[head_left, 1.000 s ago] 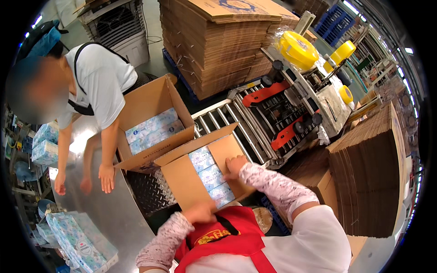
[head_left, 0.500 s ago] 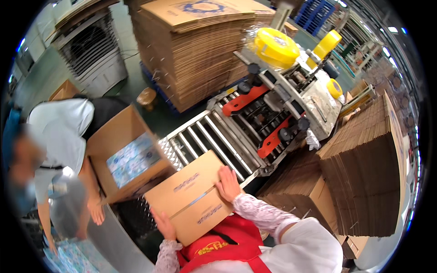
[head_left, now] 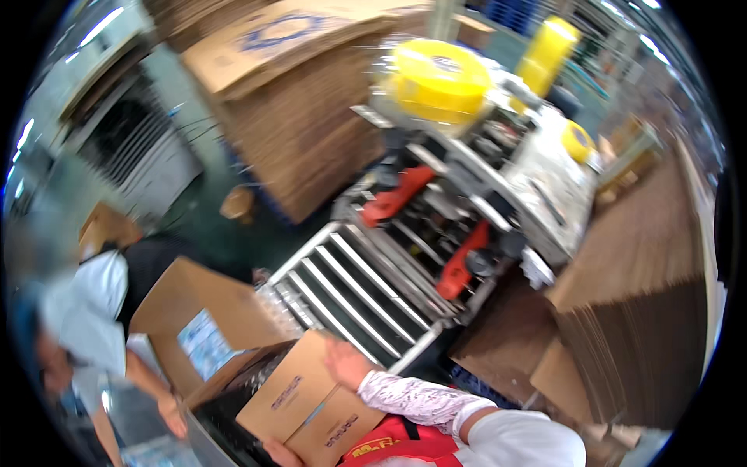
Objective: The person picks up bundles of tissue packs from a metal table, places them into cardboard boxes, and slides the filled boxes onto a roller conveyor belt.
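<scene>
In front of my red apron is a closed cardboard box (head_left: 307, 409) with a seam across its top, tilted in the picture. My right hand (head_left: 348, 363) lies on its far right edge, fingers spread over the cardboard. At the near left side my left hand (head_left: 282, 453) presses against the box, mostly cut off by the lower edge of the picture. The box is held between the two hands, just short of a roller conveyor (head_left: 354, 292). To its left stands an open carton (head_left: 156, 307) with blue-and-white packs (head_left: 206, 342) inside.
A taping machine (head_left: 537, 194) with red side guides and a big yellow tape roll (head_left: 440, 82) sits at the conveyor's far end. Flattened cartons (head_left: 296, 148) are stacked behind, more cartons (head_left: 638, 350) at right. A co-worker (head_left: 85, 307) bends at left beside a fan unit (head_left: 148, 148).
My view has shifted and blurred. The box, with both hands on it, now sits lower in the picture. My right hand lies nearer its far corner; less of my left hand shows.
</scene>
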Demonstrator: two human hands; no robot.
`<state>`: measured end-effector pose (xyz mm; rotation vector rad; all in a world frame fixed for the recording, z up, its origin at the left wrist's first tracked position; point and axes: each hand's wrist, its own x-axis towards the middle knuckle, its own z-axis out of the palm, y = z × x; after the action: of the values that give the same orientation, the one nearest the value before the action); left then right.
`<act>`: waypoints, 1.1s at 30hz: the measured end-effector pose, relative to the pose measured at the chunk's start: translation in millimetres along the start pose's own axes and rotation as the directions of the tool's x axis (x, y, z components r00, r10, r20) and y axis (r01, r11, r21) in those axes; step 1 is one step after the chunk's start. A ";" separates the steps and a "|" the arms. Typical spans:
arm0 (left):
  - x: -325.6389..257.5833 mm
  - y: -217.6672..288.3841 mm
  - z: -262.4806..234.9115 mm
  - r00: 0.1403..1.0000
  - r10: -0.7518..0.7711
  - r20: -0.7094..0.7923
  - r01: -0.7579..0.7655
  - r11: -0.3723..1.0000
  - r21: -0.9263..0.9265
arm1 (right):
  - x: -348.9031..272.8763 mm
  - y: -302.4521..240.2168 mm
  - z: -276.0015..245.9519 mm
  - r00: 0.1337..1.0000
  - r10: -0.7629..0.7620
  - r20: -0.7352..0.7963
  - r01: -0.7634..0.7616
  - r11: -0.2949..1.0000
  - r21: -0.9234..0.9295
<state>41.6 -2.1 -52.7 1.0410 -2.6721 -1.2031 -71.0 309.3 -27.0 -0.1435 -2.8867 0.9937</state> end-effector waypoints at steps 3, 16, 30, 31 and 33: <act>0.3 -116.3 48.3 0.990 0.120 0.077 -0.141 0.900 0.413 | 31.6 -3.7 -22.9 0.984 0.034 0.175 -0.044 0.998 0.053; -45.5 59.2 56.8 0.995 -0.102 -0.003 0.101 0.990 -0.095 | 58.6 24.7 -28.9 0.992 -0.076 0.103 0.082 0.995 -0.054; -38.5 44.5 69.3 1.000 0.028 -0.002 -0.028 0.979 -0.201 | 61.5 40.1 -13.6 0.998 -0.031 0.046 0.038 0.987 -0.156; -36.3 41.1 68.8 0.999 0.047 -0.003 -0.046 0.978 -0.204 | 60.6 39.6 -12.7 0.999 -0.037 0.032 0.042 0.986 -0.160; -35.6 37.9 70.7 0.998 0.062 -0.007 -0.062 0.975 -0.213 | 59.2 41.0 -10.9 0.999 -0.049 0.006 0.049 0.984 -0.170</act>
<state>27.7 83.2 -68.3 0.9185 -2.4847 -1.4376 -126.0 355.1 -40.8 -0.0822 -2.9583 0.7385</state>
